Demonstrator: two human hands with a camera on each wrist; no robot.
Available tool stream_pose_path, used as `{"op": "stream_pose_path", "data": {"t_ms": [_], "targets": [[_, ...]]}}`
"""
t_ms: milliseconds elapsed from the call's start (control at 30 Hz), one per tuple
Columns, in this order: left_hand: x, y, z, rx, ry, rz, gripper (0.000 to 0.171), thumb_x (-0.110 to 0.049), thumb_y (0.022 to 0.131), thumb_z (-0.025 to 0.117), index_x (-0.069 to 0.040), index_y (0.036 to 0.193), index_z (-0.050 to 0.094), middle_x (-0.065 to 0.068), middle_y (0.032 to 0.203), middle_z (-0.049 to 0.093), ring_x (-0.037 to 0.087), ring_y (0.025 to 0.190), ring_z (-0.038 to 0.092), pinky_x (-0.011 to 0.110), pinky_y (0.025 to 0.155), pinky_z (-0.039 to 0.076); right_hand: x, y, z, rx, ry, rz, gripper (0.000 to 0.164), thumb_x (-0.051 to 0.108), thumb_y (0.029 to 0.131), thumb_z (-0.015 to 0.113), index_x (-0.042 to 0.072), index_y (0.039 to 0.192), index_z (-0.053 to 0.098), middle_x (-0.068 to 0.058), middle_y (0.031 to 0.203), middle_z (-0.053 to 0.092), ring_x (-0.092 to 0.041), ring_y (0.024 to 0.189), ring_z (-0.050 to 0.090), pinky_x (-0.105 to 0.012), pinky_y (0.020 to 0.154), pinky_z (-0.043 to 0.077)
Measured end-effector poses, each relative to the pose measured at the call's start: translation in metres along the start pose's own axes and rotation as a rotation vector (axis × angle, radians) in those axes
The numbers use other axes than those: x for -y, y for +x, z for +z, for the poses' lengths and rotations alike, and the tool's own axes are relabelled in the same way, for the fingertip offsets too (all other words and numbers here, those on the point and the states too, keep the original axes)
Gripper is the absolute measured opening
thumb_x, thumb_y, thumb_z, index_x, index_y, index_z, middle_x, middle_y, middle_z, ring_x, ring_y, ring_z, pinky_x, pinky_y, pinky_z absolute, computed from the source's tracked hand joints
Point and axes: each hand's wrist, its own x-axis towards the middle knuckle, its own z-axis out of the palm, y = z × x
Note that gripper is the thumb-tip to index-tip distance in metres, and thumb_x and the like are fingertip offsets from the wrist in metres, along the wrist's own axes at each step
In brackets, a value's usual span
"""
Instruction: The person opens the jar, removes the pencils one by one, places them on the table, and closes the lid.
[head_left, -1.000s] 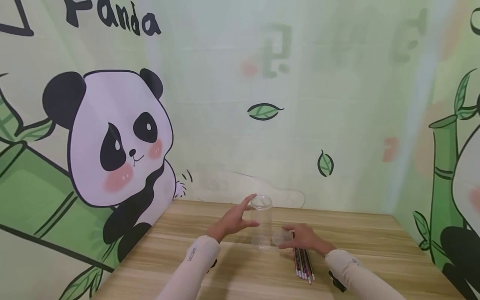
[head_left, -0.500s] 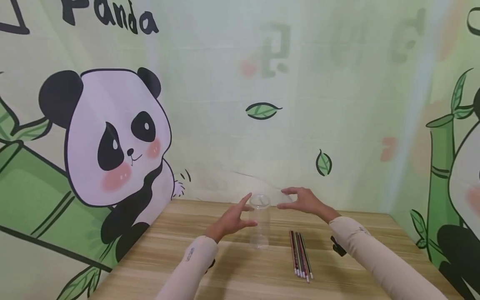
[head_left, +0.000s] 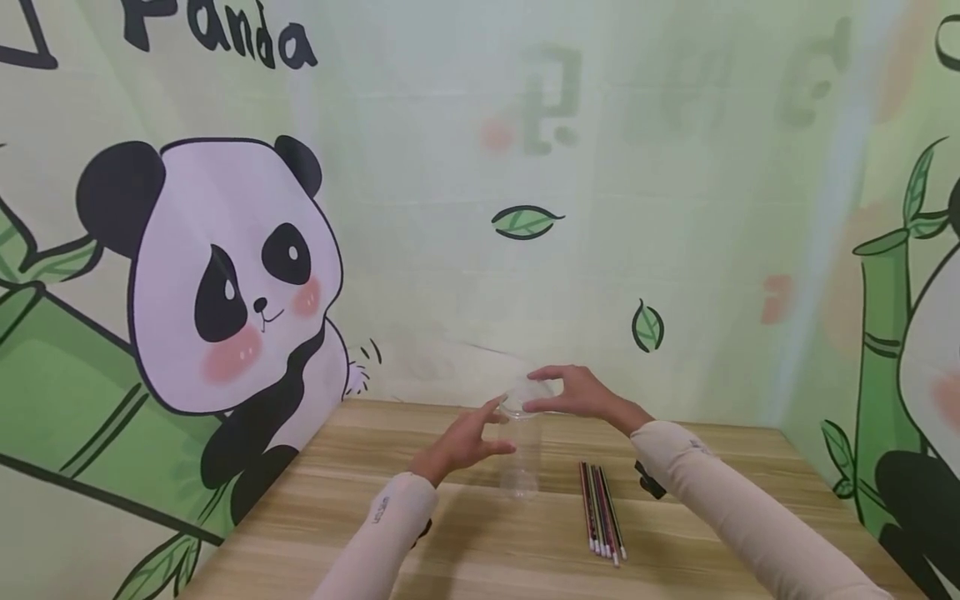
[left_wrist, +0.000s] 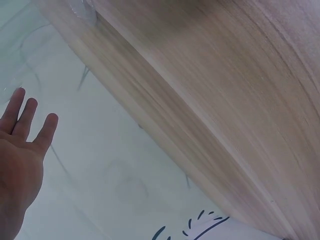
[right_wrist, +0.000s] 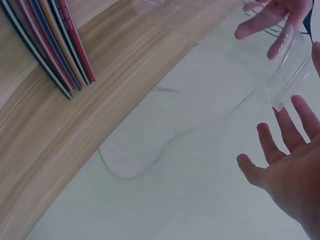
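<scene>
A tall clear jar (head_left: 520,475) stands upright on the wooden table, see-through and faint. Around its upper left side is my left hand (head_left: 459,440), the thumb in front and the fingers reaching towards the rim. My right hand (head_left: 581,392) pinches a round clear lid (head_left: 534,388) at the jar's mouth. In the right wrist view, thumb and fingertips hold the lid (right_wrist: 295,82) at its edge, close to the jar's rim; whether they touch I cannot tell. The left wrist view shows several fingers of my left hand (left_wrist: 22,160) extended, its thumb hidden.
Several pencils (head_left: 602,512) lie side by side on the table (head_left: 697,508), right of the jar. Behind the table's back edge hangs a pale green cloth (head_left: 420,250) printed with pandas and bamboo.
My right hand has lifted the lid from beside the pencils, then carried it left to the jar's mouth. The left hand stays at the jar.
</scene>
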Motion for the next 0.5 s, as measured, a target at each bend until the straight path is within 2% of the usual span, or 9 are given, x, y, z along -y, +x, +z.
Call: {"op": "stream_pose_path", "data": {"t_ms": [167,500], "targets": [[-0.001,-0.002,0.000,-0.001,-0.017,-0.013,0.085,-0.031,0.093,0.080,-0.016,0.162,0.033,0.014,0.141,0.065,0.032,0.139,0.053,0.055,0.114,0.041,0.006,0.002,0.011,0.028,0.004,0.011,0.063,0.042,0.090,0.082,0.007,0.139,0.065,-0.016,0.143,0.063,-0.038,0.136,0.055,-0.060,0.109,0.045],[0.000,-0.001,0.001,0.005,-0.028,-0.046,0.087,-0.033,0.093,0.080,-0.015,0.163,0.032,0.013,0.143,0.064,0.031,0.140,0.053,0.055,0.114,0.042,0.005,0.006,0.020,0.014,-0.018,0.012,0.063,0.044,0.089,0.082,0.009,0.138,0.067,-0.015,0.143,0.063,-0.036,0.133,0.058,-0.059,0.107,0.047]]}}
